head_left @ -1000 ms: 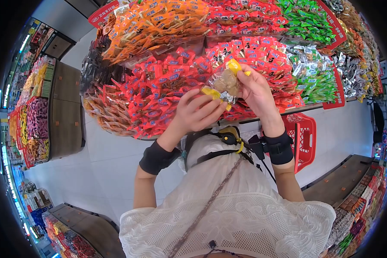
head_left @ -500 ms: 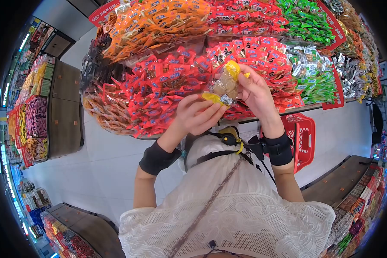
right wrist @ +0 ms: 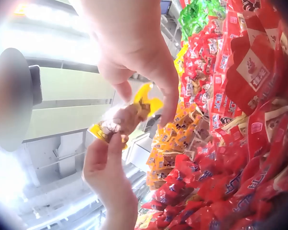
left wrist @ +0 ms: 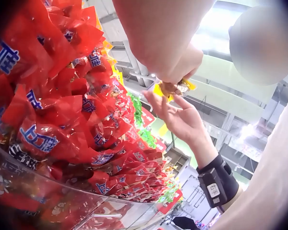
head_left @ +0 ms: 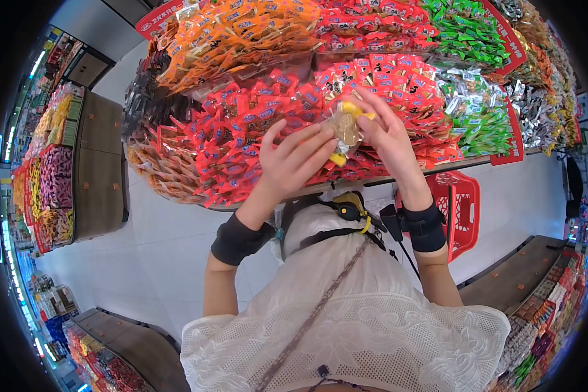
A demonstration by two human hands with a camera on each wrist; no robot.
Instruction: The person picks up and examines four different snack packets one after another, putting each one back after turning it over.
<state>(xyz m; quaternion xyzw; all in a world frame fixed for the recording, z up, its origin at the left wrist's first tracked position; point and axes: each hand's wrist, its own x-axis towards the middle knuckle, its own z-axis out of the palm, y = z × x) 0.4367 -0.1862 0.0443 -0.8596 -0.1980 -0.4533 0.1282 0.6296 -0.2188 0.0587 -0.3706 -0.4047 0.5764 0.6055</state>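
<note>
A small clear snack packet (head_left: 345,128) with yellow ends and brown contents is held up in front of the sweets display. My right hand (head_left: 362,112) pinches its upper yellow end (right wrist: 145,102) between thumb and finger. My left hand (head_left: 323,140) has its fingers spread over the packet's left side, and in the right wrist view its thumb and fingers (right wrist: 116,143) grip the lower yellow end (right wrist: 102,132). The left wrist view shows the packet (left wrist: 175,87) between both hands, above the heap of red packets (left wrist: 62,110).
A tiered display holds heaps of red packets (head_left: 242,137), orange packets (head_left: 242,32) and green packets (head_left: 467,29) behind a clear rim. A red shopping basket (head_left: 462,209) stands on the floor at my right. More sweet shelves (head_left: 52,176) line the left aisle.
My left hand has risen from under the packet, and its fingers have spread out over the packet's side. The packet has shifted slightly towards the display; the right hand keeps its pinch.
</note>
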